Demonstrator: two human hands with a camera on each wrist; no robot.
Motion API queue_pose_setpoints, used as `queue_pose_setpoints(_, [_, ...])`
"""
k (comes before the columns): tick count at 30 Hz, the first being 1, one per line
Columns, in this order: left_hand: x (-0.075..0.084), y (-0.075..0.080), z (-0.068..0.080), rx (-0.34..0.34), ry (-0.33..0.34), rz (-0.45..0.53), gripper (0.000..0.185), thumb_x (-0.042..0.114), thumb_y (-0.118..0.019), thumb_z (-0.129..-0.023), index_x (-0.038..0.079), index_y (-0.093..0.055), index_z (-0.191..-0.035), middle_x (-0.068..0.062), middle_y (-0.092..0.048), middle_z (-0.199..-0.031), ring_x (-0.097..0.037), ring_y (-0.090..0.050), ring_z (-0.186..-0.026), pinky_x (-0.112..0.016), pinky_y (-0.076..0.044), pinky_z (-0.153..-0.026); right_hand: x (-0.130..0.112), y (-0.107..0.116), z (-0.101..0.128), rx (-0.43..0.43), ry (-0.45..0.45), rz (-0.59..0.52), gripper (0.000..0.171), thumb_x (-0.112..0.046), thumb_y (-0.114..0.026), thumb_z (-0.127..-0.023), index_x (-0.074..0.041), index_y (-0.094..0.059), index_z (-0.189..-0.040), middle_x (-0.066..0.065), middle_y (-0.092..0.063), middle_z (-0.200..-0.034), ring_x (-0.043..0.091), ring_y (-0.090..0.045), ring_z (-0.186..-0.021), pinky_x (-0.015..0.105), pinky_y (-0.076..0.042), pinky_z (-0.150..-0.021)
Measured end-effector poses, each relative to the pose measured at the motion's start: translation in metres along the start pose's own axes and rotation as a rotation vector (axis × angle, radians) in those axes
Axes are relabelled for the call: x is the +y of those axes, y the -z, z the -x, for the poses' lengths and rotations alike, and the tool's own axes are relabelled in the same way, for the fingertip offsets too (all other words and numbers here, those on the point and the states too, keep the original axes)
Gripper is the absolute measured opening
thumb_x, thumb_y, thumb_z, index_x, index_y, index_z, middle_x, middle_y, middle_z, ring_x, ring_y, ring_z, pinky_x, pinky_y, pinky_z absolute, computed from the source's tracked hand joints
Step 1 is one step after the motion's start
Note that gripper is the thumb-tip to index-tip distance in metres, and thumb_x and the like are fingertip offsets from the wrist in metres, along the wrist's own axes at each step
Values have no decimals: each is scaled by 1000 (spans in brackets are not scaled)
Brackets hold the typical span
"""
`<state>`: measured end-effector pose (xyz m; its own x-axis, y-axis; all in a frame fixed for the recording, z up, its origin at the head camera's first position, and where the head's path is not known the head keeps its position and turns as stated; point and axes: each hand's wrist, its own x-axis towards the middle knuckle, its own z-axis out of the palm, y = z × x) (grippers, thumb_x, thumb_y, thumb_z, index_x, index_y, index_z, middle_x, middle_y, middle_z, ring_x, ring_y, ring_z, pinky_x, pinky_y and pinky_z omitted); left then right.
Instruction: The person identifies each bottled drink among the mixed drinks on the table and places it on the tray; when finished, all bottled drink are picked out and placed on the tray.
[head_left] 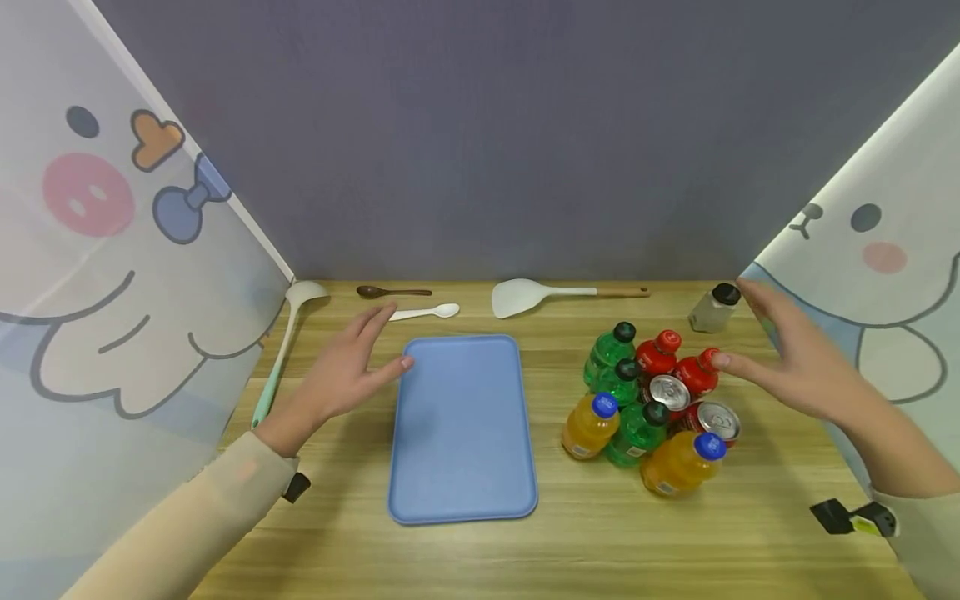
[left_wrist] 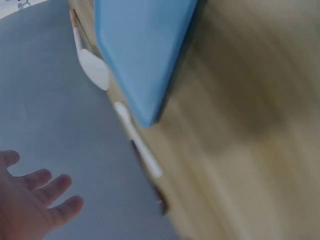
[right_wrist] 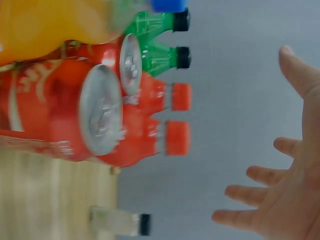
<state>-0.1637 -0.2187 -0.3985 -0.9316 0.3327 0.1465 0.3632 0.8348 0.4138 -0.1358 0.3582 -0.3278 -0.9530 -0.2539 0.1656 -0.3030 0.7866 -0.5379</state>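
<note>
A blue tray (head_left: 461, 429) lies flat in the middle of the wooden table. My left hand (head_left: 352, 367) hovers open just left of the tray's far-left corner, fingers straight, holding nothing; its fingers (left_wrist: 35, 200) show in the left wrist view beside the tray (left_wrist: 142, 50). To the right stands a cluster of drinks: green bottles (head_left: 617, 362), red bottles (head_left: 678, 362), orange bottles (head_left: 678, 462) and red cans (head_left: 712, 421). My right hand (head_left: 787, 358) is open beside the red bottles (right_wrist: 165, 135), thumb near a red cap, gripping nothing.
Along the back edge lie a brown spoon (head_left: 393, 292), a white spoon (head_left: 427, 312), a white spatula (head_left: 558, 294) and a small clear bottle with a black cap (head_left: 714, 308). A ladle (head_left: 285, 346) lies at the left. Printed curtains wall both sides.
</note>
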Motion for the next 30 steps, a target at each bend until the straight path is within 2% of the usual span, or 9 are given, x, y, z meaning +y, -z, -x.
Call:
queue_pose_setpoints(3, [-9,-13,3,-24,88,107,85,62,-56,-98,23,-20,-165,-20,-32,-163,-47,-45,-140,-71,-44,-107,13,-4,7,-2,-52,-50,101,-22,-80,-89,-22,-14,-166,24,-20,-168,64,-30,-140,82,-27,-105])
queue_pose_setpoints(5, [-15,-20,5,-47,140,188,82,57,-56,-100,19,-23,-165,-22,-35,-161,-47,-48,-137,-70,-45,-106,24,-10,12,-3,-63,-89,100,-17,-80,-90,-24,-15,-166,20,-21,-169,62,-33,-139,59,-39,-117])
queue_pose_setpoints(7, [-23,-28,7,-72,179,272,79,50,-58,-101,13,-26,-163,-24,-39,-158,-47,-50,-134,-68,-46,-106,35,-18,16,-1,-64,-120,98,-12,-79,-90,-24,-18,-165,13,-23,-169,40,-40,-147,29,-47,-114])
queue_pose_setpoints(10, [-36,-39,10,-133,242,398,76,41,-60,-103,6,-27,-162,-27,-39,-157,-49,-47,-137,-66,-46,-108,52,-30,20,7,-43,-176,94,-5,-78,-89,-20,-23,-164,7,-28,-167,3,-44,-139,-6,-37,-91])
queue_pose_setpoints(12, [-42,-45,11,-171,287,465,77,39,-61,-103,6,-24,-162,-28,-38,-158,-50,-46,-137,-64,-48,-107,59,-37,21,-3,-40,-206,92,-4,-77,-91,-19,-23,-164,8,-29,-166,-3,-45,-132,-4,-40,-91])
queue_pose_setpoints(16, [-49,-55,14,-218,341,547,78,39,-61,-102,7,-23,-163,-27,-42,-155,-51,-50,-134,-59,-52,-105,69,-47,23,-41,-59,-246,85,-6,-72,-95,-17,-23,-163,20,-32,-162,32,-52,-134,0,-44,-92])
queue_pose_setpoints(23, [-50,-67,13,-256,378,683,79,32,-67,-100,3,-26,-161,-26,-51,-145,-45,-52,-133,-47,-61,-91,80,-59,24,-82,-89,-240,72,-12,-72,-97,-4,-34,-157,32,-41,-150,20,-60,-126,1,-48,-87])
queue_pose_setpoints(27, [-50,-72,11,-247,407,690,74,27,-69,-99,1,-33,-158,-26,-56,-138,-38,-62,-123,-41,-63,-83,80,-62,24,-137,-141,-227,68,-19,-69,-99,1,-35,-155,32,-42,-152,60,-51,-126,4,-49,-82])
queue_pose_setpoints(30, [-51,-76,10,-242,417,683,70,24,-70,-97,0,-38,-155,-25,-59,-134,-33,-67,-111,-38,-63,-80,81,-64,25,-169,-155,-246,67,-19,-68,-100,2,-34,-155,31,-41,-153,62,-49,-126,8,-52,-83])
